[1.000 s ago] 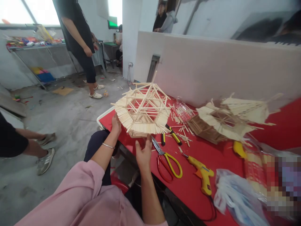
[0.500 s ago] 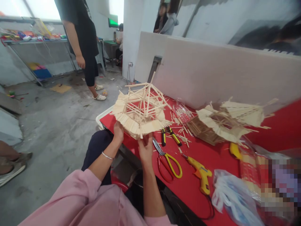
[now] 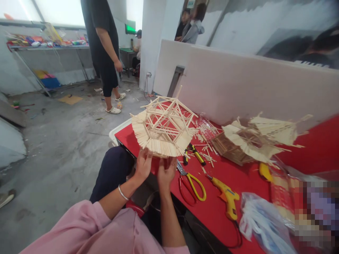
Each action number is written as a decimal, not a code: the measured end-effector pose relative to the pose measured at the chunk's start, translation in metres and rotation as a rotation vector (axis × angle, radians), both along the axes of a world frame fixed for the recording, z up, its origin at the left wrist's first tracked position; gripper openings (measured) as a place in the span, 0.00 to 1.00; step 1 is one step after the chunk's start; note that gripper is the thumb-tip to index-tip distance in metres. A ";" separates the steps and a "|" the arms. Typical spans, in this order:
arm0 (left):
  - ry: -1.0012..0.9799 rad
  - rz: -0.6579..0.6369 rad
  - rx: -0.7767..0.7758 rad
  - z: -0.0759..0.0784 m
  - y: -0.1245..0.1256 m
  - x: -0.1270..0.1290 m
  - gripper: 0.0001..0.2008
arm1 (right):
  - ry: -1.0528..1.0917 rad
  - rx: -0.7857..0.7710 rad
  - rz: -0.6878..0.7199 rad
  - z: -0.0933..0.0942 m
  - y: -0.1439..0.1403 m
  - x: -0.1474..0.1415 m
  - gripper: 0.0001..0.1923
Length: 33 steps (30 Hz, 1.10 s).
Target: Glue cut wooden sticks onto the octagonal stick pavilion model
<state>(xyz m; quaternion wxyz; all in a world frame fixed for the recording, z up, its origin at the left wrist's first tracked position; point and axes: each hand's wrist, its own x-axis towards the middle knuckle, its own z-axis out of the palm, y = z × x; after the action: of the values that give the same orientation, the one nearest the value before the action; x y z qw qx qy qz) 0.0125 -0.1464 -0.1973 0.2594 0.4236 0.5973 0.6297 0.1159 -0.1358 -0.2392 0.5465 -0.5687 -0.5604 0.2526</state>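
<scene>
A dome-shaped frame of thin wooden sticks (image 3: 163,128), fringed with short sticks round its rim, is held above the near left corner of the red table (image 3: 219,208). My left hand (image 3: 143,165) grips its near rim from below. My right hand (image 3: 166,171) holds the rim right beside it, fingers up against the fringe. A bracelet sits on my left wrist, and both sleeves are pink.
Scissors (image 3: 190,180), yellow-handled pliers (image 3: 195,152), a yellow glue gun (image 3: 226,197), loose sticks and a second stick model (image 3: 258,137) lie on the table. Plastic bags (image 3: 262,222) sit at the near right. A white partition (image 3: 238,81) backs the table. A person in black (image 3: 106,53) stands on the floor to the left.
The stick frame has turned in my hands. My left hand slid along the rim toward my right hand, so both now grip close together. The standing person stepped to the right.
</scene>
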 end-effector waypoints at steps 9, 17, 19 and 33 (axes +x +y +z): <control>-0.139 0.177 0.122 0.000 -0.012 -0.009 0.18 | -0.169 0.050 -0.108 -0.002 -0.004 0.000 0.37; -0.487 -0.025 0.131 0.049 -0.032 -0.032 0.34 | -0.200 0.113 -0.124 0.001 -0.004 0.001 0.34; -0.476 -0.068 0.111 0.061 -0.034 -0.033 0.37 | -0.196 0.126 -0.127 0.003 -0.004 0.001 0.33; 0.023 -0.074 0.079 0.084 -0.058 -0.037 0.08 | -0.172 0.158 -0.115 0.006 -0.005 0.000 0.28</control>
<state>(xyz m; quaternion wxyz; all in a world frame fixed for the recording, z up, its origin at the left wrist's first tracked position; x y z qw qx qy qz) -0.0242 -0.2043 -0.1132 0.2584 0.4626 0.5589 0.6379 0.1157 -0.1410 -0.2331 0.5532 -0.5746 -0.5897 0.1264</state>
